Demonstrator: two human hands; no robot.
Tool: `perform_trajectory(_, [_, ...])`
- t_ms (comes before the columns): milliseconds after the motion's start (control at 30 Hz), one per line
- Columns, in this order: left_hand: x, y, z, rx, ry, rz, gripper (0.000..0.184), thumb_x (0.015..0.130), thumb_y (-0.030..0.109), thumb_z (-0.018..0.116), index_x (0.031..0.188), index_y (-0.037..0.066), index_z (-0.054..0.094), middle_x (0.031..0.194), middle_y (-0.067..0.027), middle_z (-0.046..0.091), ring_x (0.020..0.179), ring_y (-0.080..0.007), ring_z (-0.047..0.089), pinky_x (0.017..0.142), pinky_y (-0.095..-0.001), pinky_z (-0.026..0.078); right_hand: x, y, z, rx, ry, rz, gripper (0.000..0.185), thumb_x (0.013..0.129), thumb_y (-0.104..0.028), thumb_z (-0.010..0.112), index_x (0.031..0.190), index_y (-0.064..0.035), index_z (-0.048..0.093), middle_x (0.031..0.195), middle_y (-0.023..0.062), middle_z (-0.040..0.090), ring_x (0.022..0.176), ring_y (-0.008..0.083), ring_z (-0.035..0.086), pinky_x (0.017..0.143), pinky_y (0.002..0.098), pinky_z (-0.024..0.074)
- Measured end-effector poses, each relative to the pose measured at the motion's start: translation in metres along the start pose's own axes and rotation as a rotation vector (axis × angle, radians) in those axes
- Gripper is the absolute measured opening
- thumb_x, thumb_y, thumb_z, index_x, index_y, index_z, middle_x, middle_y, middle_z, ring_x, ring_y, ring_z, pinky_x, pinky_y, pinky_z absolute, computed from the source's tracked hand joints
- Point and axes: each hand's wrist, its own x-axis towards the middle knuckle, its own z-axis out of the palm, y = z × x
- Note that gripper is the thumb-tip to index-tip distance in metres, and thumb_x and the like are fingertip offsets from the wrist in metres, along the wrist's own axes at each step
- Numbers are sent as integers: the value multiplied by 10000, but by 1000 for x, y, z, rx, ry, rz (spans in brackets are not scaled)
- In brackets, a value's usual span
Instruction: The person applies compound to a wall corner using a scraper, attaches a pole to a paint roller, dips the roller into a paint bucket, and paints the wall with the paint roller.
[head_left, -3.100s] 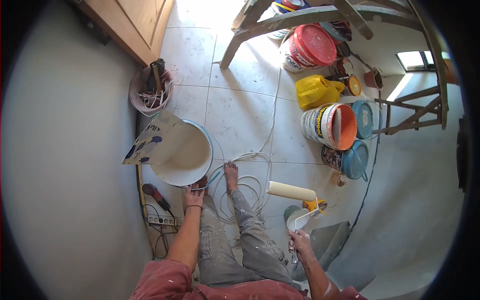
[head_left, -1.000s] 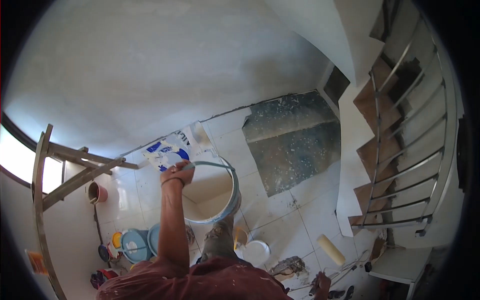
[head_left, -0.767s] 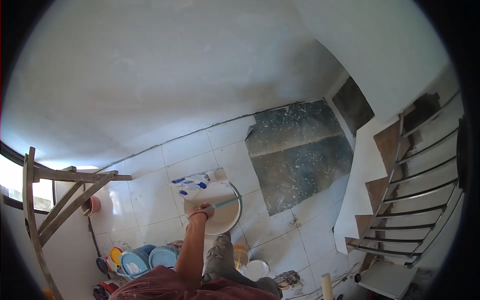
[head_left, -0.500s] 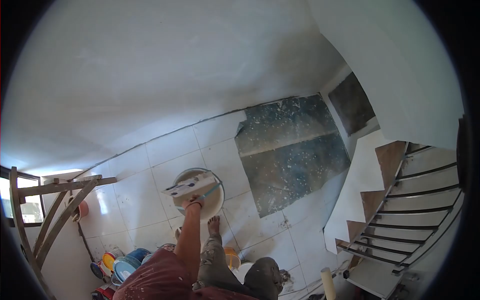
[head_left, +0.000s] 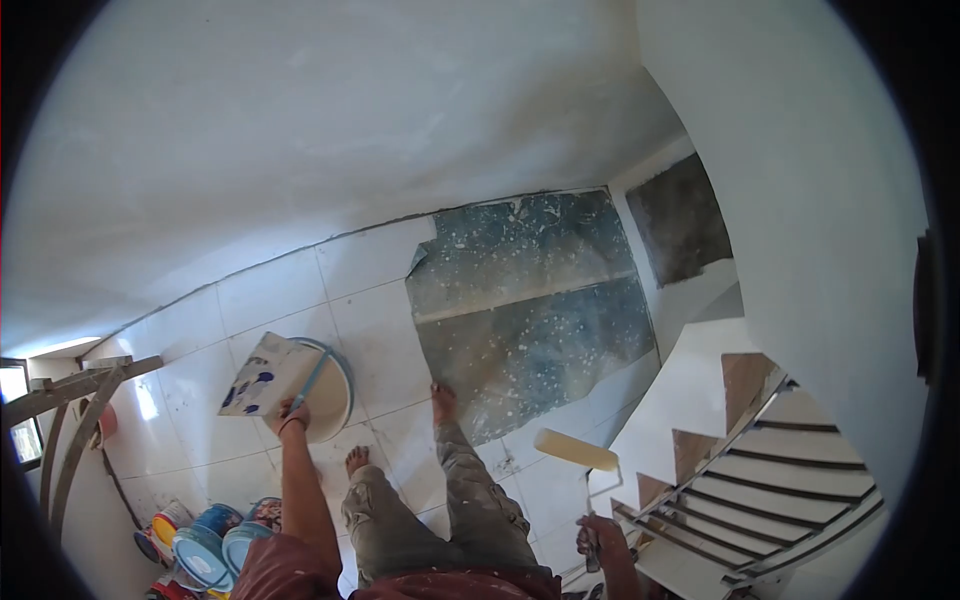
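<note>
Where the floor [head_left: 205, 440] meets its L edge, a wooden trestle [head_left: 75, 387] stands partly in front of a window [head_left: 18, 405], w/ a reddish pot [head_left: 107, 422] showing just beside it. Nearer, along the same L edge, there's a cluster of paint tubs [head_left: 203, 560], mostly blue-lidded, 1 yellow lid among them; the nearest are partly cut off by the frame.

Next, moving R, comes a flat board [head_left: 258, 380] w/ blue-purple marks, tilted, one end over the bucket's mouth & the other sticking out past its L side. L hand [head_left: 290, 415] is right by it, fingers closed round the blue carry handle of the white bucket [head_left: 333, 405]. Bucket's over the L half of the floor, btwn back edge & the person's L foot [head_left: 358, 458]; pale inside, blue rim. Can't tell if its base touches the tiles.

R foot [head_left: 443, 402] is at the L edge of a paint-spotted grey-green sheet [head_left: 520, 345], which lies up against the floor's back edge, toward the back-R corner, w/ a crease across it & its L corner curled up.

Further R, the paint roller [head_left: 575, 450], cream sleeve uppermost, is held clear of the floor: R hand [head_left: 602, 540] has fingers wrapped round its grip. Beyond: dark wall patch [head_left: 680, 220], then stairs w/ metal railing [head_left: 790, 485].
</note>
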Motion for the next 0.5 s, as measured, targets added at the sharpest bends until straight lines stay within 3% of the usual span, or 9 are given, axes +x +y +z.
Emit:
perform_trajectory(100, [18, 3, -43, 159, -255, 16, 259, 913, 136, 435, 658, 134, 484, 629, -50, 561, 723, -262, 659, 903, -471, 524, 69, -96, 54, -321, -90, -79, 158, 901, -176, 661, 875, -31, 603, 594, 61, 551, 458, 171, 535, 444, 321, 442])
perform_trajectory(167, [10, -26, -96, 620, -256, 190, 201, 949, 161, 431, 820, 90, 567, 832, -99, 644, 873, -298, 658, 946, -494, 519, 109, -140, 89, -429, -178, -142, 119, 884, -125, 669, 858, -30, 603, 606, 38, 554, 464, 145, 527, 447, 303, 442])
perform_trajectory(200, [58, 10, -147, 862, -315, -33, 246, 988, 223, 438, 1051, 36, 585, 1093, -173, 657, 1075, -334, 625, 1086, -525, 423, 121, -160, 108, -479, -205, -164, 113, 882, -116, 668, 851, -29, 602, 605, 36, 553, 463, 140, 525, 446, 299, 440])
perform_trajectory(267, [33, -14, -219, 1961, 68, 407, 473, 897, 339, 596, 1208, -14, 541, 1219, -217, 617, 1168, -364, 590, 1107, -481, 402, 136, -186, 143, -593, -254, -228, 90, 883, -91, 658, 855, -28, 601, 604, 34, 553, 462, 124, 520, 438, 290, 434])
perform_trajectory(300, [10, -21, -246, 2546, 345, 451, 635, 851, 396, 675, 1287, -39, 518, 1281, -238, 597, 1215, -379, 572, 1117, -459, 392, 130, -197, 166, -613, -271, -257, 76, 888, -84, 649, 880, -29, 597, 600, 32, 549, 455, 120, 514, 429, 285, 428])
perform_trajectory(333, [-20, -26, -271, 2803, 418, 443, 805, 806, 454, 754, 1365, -63, 496, 1344, -260, 577, 1261, -394, 555, 1128, -437, 382, 119, -206, 190, -649, -308, -279, 68, 894, -77, 641, 906, -31, 592, 597, 30, 546, 448, 115, 509, 420, 281, 422])
perform_trajectory(400, [-83, -29, -281, 2752, -148, 887, 687, 813, 449, 736, 1280, -34, 593, 1321, -253, 592, 1240, -375, 570, 1031, -432, 471, 99, -209, 228, -720, -439, -301, 92, 933, -118, 629, 967, -51, 578, 591, 22, 540, 420, 113, 486, 400, 275, 407])
perform_trajectory(467, [-147, -36, -242, 2797, 39, 574, 635, 806, 407, 735, 1276, 0, 606, 1301, -252, 601, 1228, -384, 574, 1081, -460, 414, 65, -192, 286, -932, -454, -280, 112, 1000, -185, 567, 993, -73, 564, 577, 9, 510, 393, 109, 452, 384, 272, 387])
perform_trajectory(500, [-152, -12, -258, 2818, 70, 734, 706, 798, 413, 730, 1361, 29, 542, 1321, -257, 592, 1230, -390, 575, 1157, -456, 322, 56, -181, 303, -1002, -463, -267, 127, 1013, -201, 551, 991, -76, 564, 575, 6, 503, 391, 108, 448, 384, 273, 385])
